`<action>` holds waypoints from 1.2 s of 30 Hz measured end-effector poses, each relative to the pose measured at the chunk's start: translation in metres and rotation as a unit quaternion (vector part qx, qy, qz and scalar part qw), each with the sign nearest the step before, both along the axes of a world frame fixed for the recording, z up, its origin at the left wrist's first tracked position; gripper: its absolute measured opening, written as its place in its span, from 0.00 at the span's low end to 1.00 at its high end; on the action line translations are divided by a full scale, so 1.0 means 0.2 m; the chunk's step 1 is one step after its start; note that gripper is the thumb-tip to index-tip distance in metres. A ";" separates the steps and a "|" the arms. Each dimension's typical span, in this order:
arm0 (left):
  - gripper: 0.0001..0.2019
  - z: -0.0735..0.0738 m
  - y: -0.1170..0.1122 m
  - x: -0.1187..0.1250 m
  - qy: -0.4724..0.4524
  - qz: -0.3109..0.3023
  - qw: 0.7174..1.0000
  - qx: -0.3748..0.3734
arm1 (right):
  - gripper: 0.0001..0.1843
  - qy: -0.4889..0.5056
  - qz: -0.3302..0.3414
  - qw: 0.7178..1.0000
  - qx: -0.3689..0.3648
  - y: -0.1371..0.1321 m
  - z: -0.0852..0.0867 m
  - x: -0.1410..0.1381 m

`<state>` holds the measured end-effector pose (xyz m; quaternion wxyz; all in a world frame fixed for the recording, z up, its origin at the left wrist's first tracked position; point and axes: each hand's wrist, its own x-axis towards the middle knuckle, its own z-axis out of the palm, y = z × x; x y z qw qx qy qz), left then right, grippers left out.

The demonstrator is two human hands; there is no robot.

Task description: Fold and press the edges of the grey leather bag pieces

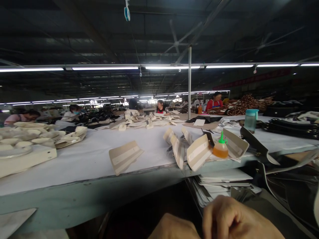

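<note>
My right hand (236,219) is low in the head view, at the bottom edge, with its fingers curled down and closed. Whatever it may hold lies below the picture. Close beside it on the left is my left hand (174,228); only its bent back and knuckles show, and its fingers are cut off. Just beyond the hands lies a stack of white and grey sheets (224,179) under the table edge. Dark flat panels (271,212) lie to the right of my right hand.
A white-topped table (92,156) carries curved beige pieces (126,156), a green-tipped squeeze bottle (220,150) of amber liquid and a teal-lidded bottle (250,121). Cream pieces (27,142) are piled at left. A metal post (189,83) rises behind. Several people sit farther back.
</note>
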<state>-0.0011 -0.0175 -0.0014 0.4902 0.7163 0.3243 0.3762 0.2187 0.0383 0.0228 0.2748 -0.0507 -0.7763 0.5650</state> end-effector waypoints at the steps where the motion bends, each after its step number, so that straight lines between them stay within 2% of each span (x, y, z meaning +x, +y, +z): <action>1: 0.16 0.03 0.00 0.00 -0.016 0.014 1.000 -0.002 | 0.13 0.016 -0.024 0.999 -0.027 0.00 0.00 -0.01; 2: 0.13 0.07 0.00 0.01 -0.034 0.025 0.999 -0.011 | 0.12 0.033 -0.050 0.997 -0.053 0.00 0.01 -0.01; 4: 0.07 0.10 0.00 0.00 -0.050 0.035 0.998 -0.028 | 0.19 0.069 -0.101 0.988 -0.096 0.03 0.01 -0.02; 6: 0.09 0.10 0.00 -0.02 -0.042 0.037 0.998 -0.032 | 0.28 0.110 -0.146 0.977 -0.111 0.08 0.01 0.00; 7: 0.11 0.08 0.00 -0.03 -0.032 0.041 0.998 -0.026 | 0.29 0.134 -0.174 0.969 -0.110 0.11 0.01 0.02; 9: 0.13 0.05 -0.01 -0.06 -0.014 0.077 0.997 -0.001 | 0.24 0.187 -0.241 0.948 -0.097 0.16 0.01 0.08; 12: 0.12 0.03 -0.03 -0.09 -0.006 0.180 0.980 0.089 | 0.24 0.199 -0.304 0.930 -0.055 0.14 0.01 0.16; 14: 0.11 0.05 -0.04 -0.10 -0.009 0.260 0.952 0.158 | 0.25 0.142 -0.332 0.933 0.001 0.07 0.02 0.16; 15: 0.10 0.06 -0.04 -0.10 -0.010 0.296 0.936 0.189 | 0.24 0.103 -0.354 0.928 0.056 0.03 0.03 0.14; 17: 0.11 0.08 -0.03 -0.11 -0.008 0.349 0.906 0.241 | 0.21 0.024 -0.413 0.881 0.229 -0.05 0.03 0.09; 19: 0.12 0.09 -0.02 -0.11 0.009 0.355 0.893 0.276 | 0.21 -0.017 -0.438 0.816 0.376 -0.08 0.03 0.03; 21: 0.13 0.09 -0.02 -0.11 0.012 0.355 0.889 0.290 | 0.26 -0.021 -0.450 0.788 0.420 -0.07 0.01 -0.03; 24: 0.12 0.08 -0.02 -0.10 -0.022 0.373 0.882 0.286 | 0.30 -0.008 -0.497 0.768 0.405 -0.04 -0.04 -0.08; 26: 0.12 0.06 -0.02 -0.08 -0.030 0.381 0.879 0.286 | 0.28 0.009 -0.515 0.754 0.408 -0.04 -0.06 -0.10; 29: 0.11 0.06 -0.01 -0.08 -0.029 0.391 0.870 0.300 | 0.16 0.047 -0.507 0.760 0.403 -0.06 -0.06 -0.11; 32: 0.12 0.07 -0.02 -0.08 -0.021 0.385 0.863 0.328 | 0.04 0.070 -0.508 0.788 0.341 -0.07 -0.03 -0.10; 36: 0.16 0.10 -0.06 -0.08 0.036 0.323 0.870 0.371 | 0.12 0.064 -0.495 0.848 0.178 -0.05 0.02 -0.08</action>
